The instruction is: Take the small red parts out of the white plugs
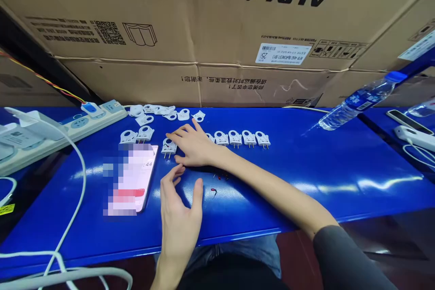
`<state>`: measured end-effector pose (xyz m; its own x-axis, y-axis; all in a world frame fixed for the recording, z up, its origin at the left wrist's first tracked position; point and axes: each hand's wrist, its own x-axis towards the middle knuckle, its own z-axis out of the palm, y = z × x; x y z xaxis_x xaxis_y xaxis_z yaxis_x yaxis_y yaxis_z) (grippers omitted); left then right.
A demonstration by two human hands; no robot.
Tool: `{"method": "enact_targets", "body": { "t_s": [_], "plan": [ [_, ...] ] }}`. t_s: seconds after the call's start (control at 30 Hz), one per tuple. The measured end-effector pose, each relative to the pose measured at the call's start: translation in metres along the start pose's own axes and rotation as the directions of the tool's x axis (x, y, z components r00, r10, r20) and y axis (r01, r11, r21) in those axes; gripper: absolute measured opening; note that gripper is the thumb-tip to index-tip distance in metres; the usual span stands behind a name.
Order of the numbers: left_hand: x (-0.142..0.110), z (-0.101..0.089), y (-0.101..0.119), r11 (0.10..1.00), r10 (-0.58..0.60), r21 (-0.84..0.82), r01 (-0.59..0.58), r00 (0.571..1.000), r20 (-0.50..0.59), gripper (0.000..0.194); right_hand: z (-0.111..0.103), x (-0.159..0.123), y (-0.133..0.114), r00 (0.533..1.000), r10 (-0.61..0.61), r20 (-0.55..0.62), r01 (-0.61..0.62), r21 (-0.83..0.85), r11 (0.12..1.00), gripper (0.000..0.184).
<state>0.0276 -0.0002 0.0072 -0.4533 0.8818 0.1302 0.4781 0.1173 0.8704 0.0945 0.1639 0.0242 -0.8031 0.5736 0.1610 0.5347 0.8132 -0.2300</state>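
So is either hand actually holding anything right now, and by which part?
Nothing is held. The right hand lies flat, its fingers touching a white plug on the blue table. The left hand rests open and empty.

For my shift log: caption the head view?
Right hand touches a plug on the blue table; left hand rests open nearby.

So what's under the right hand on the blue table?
The right hand lies flat at the left end of a row of white plugs; one plug shows at its fingertips. Anything beneath the palm is hidden.
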Motion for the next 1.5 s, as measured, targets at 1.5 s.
{"method": "enact_targets", "body": {
  "t_s": [1.5],
  "plan": [
    [0.001, -0.004, -0.007, 1.0, -0.001, 0.018, 0.0, 0.999, 0.055, 0.055, -0.021, -0.121, -0.016, 0.956, -0.065, -0.286, 0.127, 0.203, 0.971, 0.026]
  ]
}}
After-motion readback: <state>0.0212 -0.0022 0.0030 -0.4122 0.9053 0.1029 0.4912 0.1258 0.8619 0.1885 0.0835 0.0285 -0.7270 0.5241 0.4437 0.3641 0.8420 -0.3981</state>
